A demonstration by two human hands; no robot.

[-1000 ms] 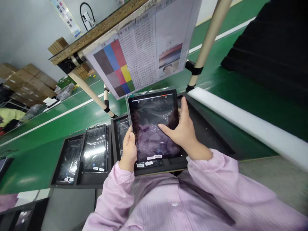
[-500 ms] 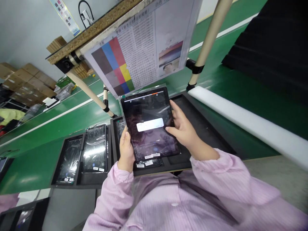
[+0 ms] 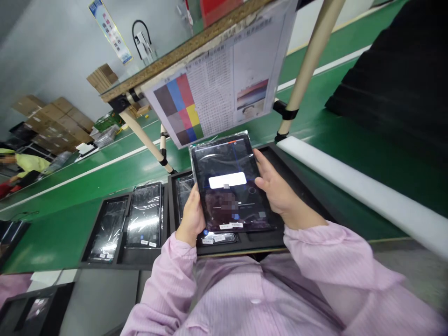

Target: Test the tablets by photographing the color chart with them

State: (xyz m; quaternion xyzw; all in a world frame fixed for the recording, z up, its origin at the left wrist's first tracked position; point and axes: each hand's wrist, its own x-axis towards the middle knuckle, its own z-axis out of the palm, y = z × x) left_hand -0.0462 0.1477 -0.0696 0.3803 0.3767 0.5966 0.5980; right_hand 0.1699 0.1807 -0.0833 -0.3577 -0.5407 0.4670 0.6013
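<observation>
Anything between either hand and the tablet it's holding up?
Nothing visible. The left hand grips the tablet at its left edge and the right hand holds the right edge, both in direct contact. The tablet is lifted above the black tray.

Colour chart sheet (image 3: 217,100) hangs off shelf (image 3: 182,51). Two bagged tablets (image 3: 145,214) in black tray (image 3: 105,259), green counter (image 3: 52,219). Cardboard boxes (image 3: 52,116) far left.

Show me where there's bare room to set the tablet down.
Free: the right half of the black tray under the right hand, and the green belt beyond. Crowded: tray slots on the left hold bagged tablets. The left hand grips the held tablet.
</observation>
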